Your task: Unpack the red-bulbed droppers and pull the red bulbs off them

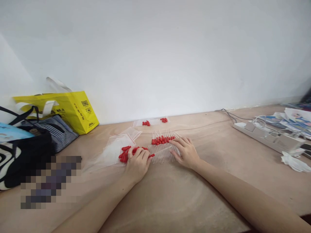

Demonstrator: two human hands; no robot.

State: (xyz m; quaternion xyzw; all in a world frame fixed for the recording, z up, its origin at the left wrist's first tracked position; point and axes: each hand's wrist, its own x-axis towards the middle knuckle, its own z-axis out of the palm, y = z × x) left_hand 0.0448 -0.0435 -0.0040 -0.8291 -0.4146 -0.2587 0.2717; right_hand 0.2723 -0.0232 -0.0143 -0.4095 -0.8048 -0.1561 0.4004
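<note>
My left hand (pixel 138 163) is closed, its fingertips by the red bulb of a clear dropper (pixel 162 150) that slants up to the right. Partly under that hand lies a pile of loose red rubber bulbs (pixel 124 157). My right hand (pixel 186 152) is palm down, thumb and fingers apart, close to the dropper's narrow end; the fingertips touch the right side of the row. Behind the dropper, several clear droppers with red bulbs (pixel 160 140) lie side by side. Clear tubes (pixel 161 158) make a second row in front of them.
Clear zip bags (pixel 114 150) lie left of the bulbs. Another bag (pixel 155 122) with red bulbs is by the wall. A yellow bag (pixel 80 111) and a striped bag (pixel 60 132) stand left. On the right are a power strip (pixel 255 134), papers (pixel 291 118) and a crumpled tissue (pixel 295 161).
</note>
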